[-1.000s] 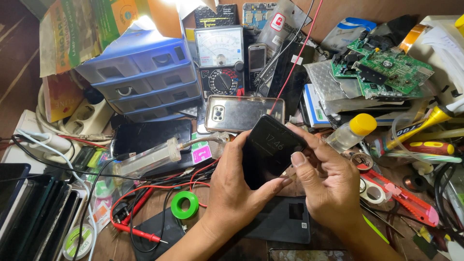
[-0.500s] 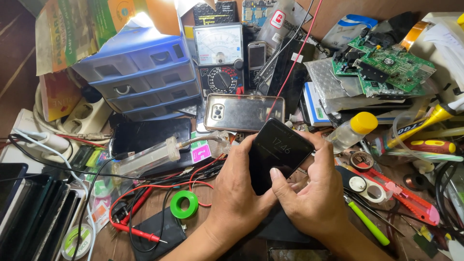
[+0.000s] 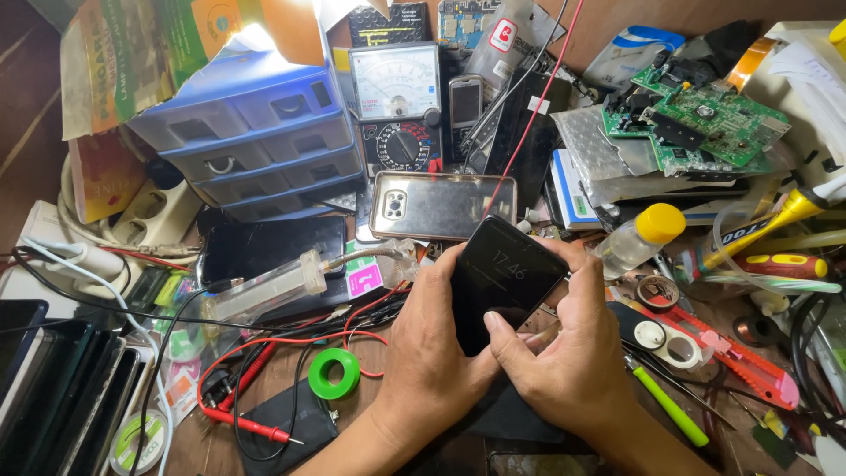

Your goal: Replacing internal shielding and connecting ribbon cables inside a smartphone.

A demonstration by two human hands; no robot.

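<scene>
The wooden bench point(image 3: 291, 423) is crowded with repair tools and phone parts. Over its front middle, both hands hold a black phone point(image 3: 504, 275) with its dark screen facing up and lit with small digits. The left hand point(image 3: 432, 361) wraps the phone's left edge and underside. The right hand point(image 3: 573, 353) grips the right edge, and its thumb rests on the lower part of the screen. Just behind the phone lies another phone in a clear case point(image 3: 441, 204), back side up. A green tape roll point(image 3: 334, 374) sits left of the left hand, among red and black probe leads. A bottle point(image 3: 636, 238) with a yellow cap lies right of the phone. A blue drawer box point(image 3: 256, 132) and an analog meter point(image 3: 397, 106) stand at the back.
</scene>
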